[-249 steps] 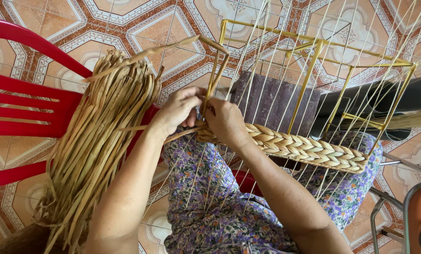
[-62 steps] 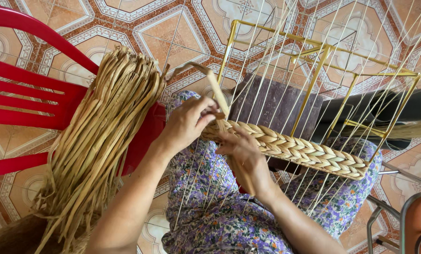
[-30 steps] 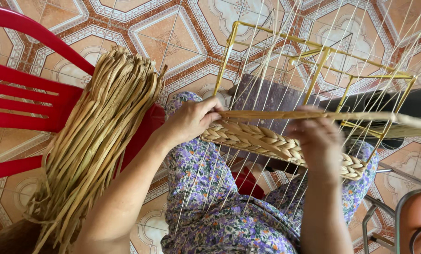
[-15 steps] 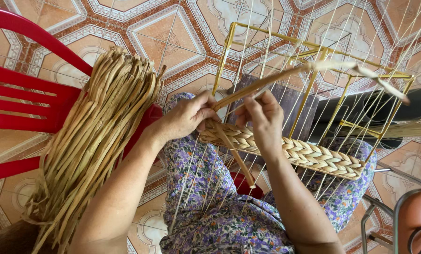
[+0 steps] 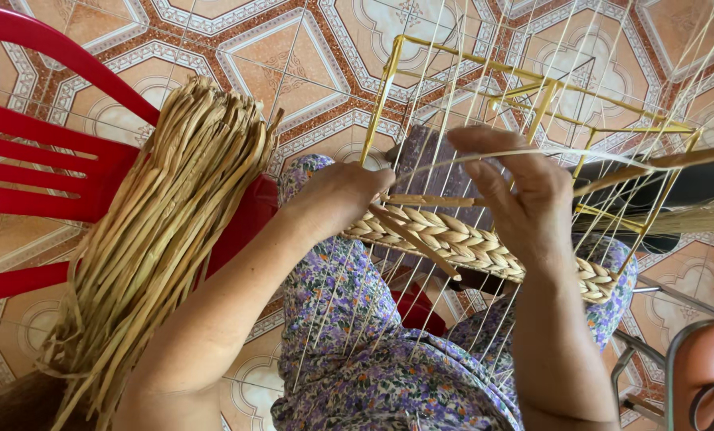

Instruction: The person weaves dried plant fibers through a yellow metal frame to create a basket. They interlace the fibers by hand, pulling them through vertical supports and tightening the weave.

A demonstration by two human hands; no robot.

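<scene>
one braided row (image 5: 484, 243) lies woven across the lower strings of the yellow frame (image 5: 532, 104) on the lap; left hand (image 5: 337, 199) pinches a reed strand (image 5: 421, 200), right hand (image 5: 516, 187) grasps it among the strings, upper strings bare

Under the left grip (image 5: 337, 199) lies a woven braid (image 5: 468, 243) of dry, matt plant fibre, coarse and ridged. The right grip (image 5: 516, 191) pinches a flat, papery strand (image 5: 652, 164). Thin, smooth, pale cords (image 5: 421, 120) stretch over a yellow-wrapped frame (image 5: 532, 80). Left of the left grip, a bundle of rough straw-coloured strips (image 5: 157, 239) rests on a glossy red plastic chair (image 5: 53, 168). The floor tiles (image 5: 309, 56) look glazed.
</scene>
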